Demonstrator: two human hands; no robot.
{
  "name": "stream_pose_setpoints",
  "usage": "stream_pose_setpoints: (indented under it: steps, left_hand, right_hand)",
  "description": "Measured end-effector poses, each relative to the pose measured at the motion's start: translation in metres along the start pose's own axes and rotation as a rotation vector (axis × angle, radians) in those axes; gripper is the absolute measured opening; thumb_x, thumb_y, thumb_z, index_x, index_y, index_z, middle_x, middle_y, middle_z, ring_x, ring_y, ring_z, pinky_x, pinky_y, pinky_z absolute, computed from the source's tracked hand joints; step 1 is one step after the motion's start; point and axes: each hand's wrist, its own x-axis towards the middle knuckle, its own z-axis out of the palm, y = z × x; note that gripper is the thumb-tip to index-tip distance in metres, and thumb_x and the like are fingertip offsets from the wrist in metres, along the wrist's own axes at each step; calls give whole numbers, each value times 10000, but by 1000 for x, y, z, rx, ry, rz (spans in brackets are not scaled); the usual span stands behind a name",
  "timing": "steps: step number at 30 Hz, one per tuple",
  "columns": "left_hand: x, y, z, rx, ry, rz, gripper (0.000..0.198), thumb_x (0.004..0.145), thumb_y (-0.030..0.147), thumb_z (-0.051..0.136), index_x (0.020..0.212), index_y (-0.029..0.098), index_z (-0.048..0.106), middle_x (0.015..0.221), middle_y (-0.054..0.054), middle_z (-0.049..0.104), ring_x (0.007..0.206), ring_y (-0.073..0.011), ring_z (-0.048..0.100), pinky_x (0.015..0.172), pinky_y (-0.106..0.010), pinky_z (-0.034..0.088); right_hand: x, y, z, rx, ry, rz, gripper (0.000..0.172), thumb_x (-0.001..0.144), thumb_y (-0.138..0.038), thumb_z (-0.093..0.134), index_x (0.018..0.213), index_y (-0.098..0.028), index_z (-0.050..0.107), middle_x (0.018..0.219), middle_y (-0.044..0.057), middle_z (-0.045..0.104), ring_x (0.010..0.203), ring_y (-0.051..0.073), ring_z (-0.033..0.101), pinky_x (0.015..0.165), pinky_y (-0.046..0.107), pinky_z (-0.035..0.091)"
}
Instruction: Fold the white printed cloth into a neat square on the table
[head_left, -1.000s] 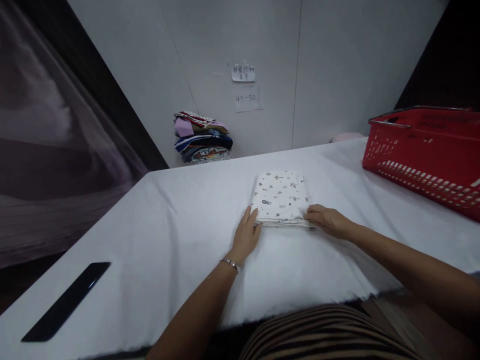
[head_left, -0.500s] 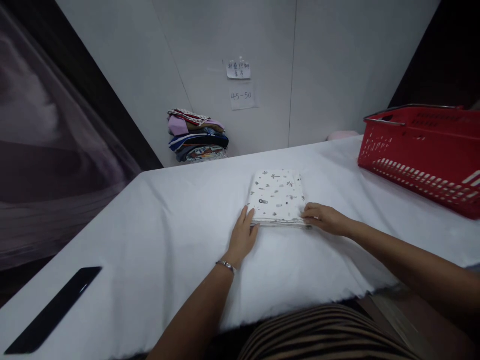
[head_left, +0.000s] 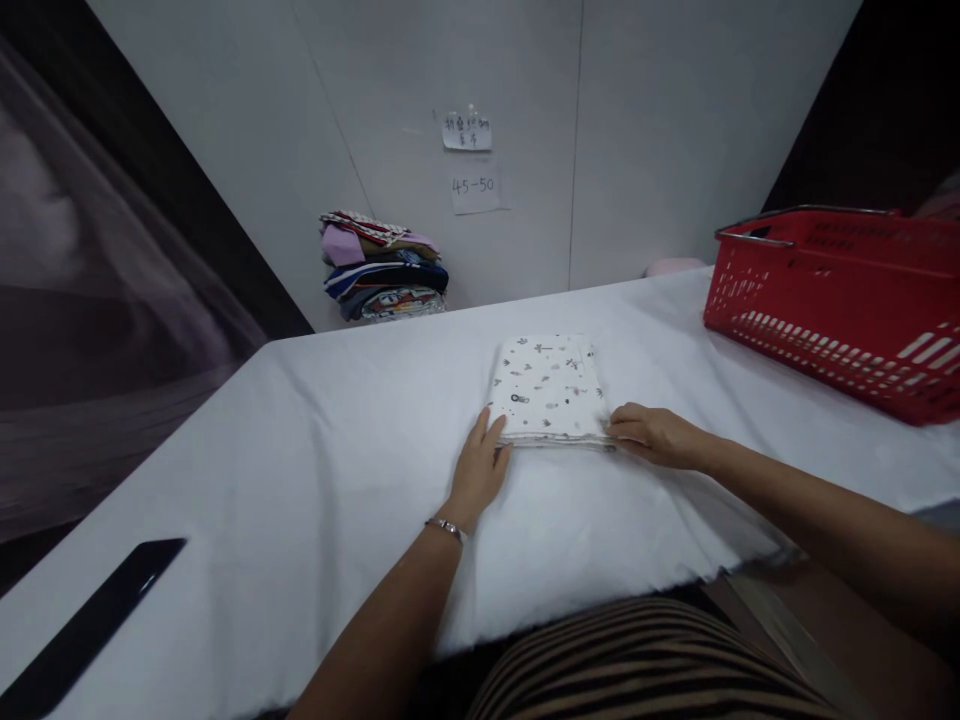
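Observation:
A folded white cloth [head_left: 549, 388] with small dark prints lies in the middle of the white-covered table [head_left: 315, 470]. My left hand [head_left: 480, 466], with a thin bracelet at the wrist, rests flat against the cloth's near left corner, fingers stretched out. My right hand [head_left: 651, 436] lies at the near right corner, its fingers curled and touching the cloth's edge. Whether those fingers pinch the edge I cannot make out.
A red plastic basket [head_left: 840, 300] with a metal handle stands at the right of the table. A stack of folded clothes [head_left: 382, 268] sits by the far wall. A flat black object [head_left: 86, 630] lies at the near left. Two paper notes [head_left: 469, 160] hang on the wall.
Both hands stay at the cloth's near corners. The camera has turned slightly, so everything sits a little further left in the picture.

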Motion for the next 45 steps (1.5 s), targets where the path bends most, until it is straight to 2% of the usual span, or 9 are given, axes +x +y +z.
stream_pose_setpoints:
  steps: [11,14,18,24,28,34,37,41,45]
  left_hand:
    - [-1,-5,5,7,53,43,459,892,288,423,1343,217,375,1485,-62,228,1345,-217,258,1089,-378,301]
    - [-1,-7,6,5,93,91,441,893,282,428,1328,213,393,1473,-76,253,1335,-229,280,1075,-408,323]
    - [-1,-9,7,4,93,109,420,890,263,433,1306,213,420,1464,-85,272,1317,-232,315,1061,-407,343]
    - [-3,-10,2,-92,85,57,482,857,238,478,1330,216,392,1454,-73,301,1305,-208,339,1065,-375,344]
    - [-3,-13,0,-212,133,-13,499,802,198,542,1292,198,448,1387,-76,409,1257,-199,406,1062,-367,349]
    - [-2,-21,5,-332,165,-117,431,770,131,540,1193,215,540,1193,-46,579,1000,-162,577,905,-325,476]
    - [0,-21,5,-302,163,-138,422,771,140,544,1189,202,541,1140,-47,599,946,-156,582,874,-307,479]
    - [3,-16,0,-199,139,-95,432,778,144,530,1207,201,518,1111,-42,595,949,-152,566,871,-280,456]
    - [8,-11,-9,43,105,-101,323,821,184,492,1138,228,541,1003,-22,616,910,-161,558,822,-283,439]
  right_hand:
    - [7,-2,0,-143,15,-68,266,907,-238,376,939,-210,638,988,91,612,886,189,557,695,291,459]
    - [5,-1,1,-215,53,-62,284,922,-231,344,936,-186,624,979,95,608,876,192,551,664,287,453]
    - [-1,0,8,-248,40,-77,267,920,-199,340,920,-191,607,962,80,607,857,180,550,663,274,447]
    - [-4,1,18,-252,114,-145,213,884,-241,430,1028,-183,576,1056,108,593,929,209,548,736,322,468]
    - [-3,6,28,-265,170,-149,226,900,-268,415,1027,-187,583,1039,104,612,916,210,564,752,339,480]
    - [-4,11,40,-276,228,-146,308,898,-317,429,1146,-186,558,1090,124,602,939,227,567,737,343,490]
    - [-3,7,42,-303,242,-116,307,901,-332,421,1118,-183,578,1063,118,613,922,227,568,723,338,487]
    - [-1,4,43,-352,245,-128,302,895,-339,421,1081,-179,596,1040,112,624,916,232,568,745,353,466]
    - [2,2,47,-408,248,-113,275,874,-306,432,1052,-187,604,1027,111,625,913,243,566,734,365,436]
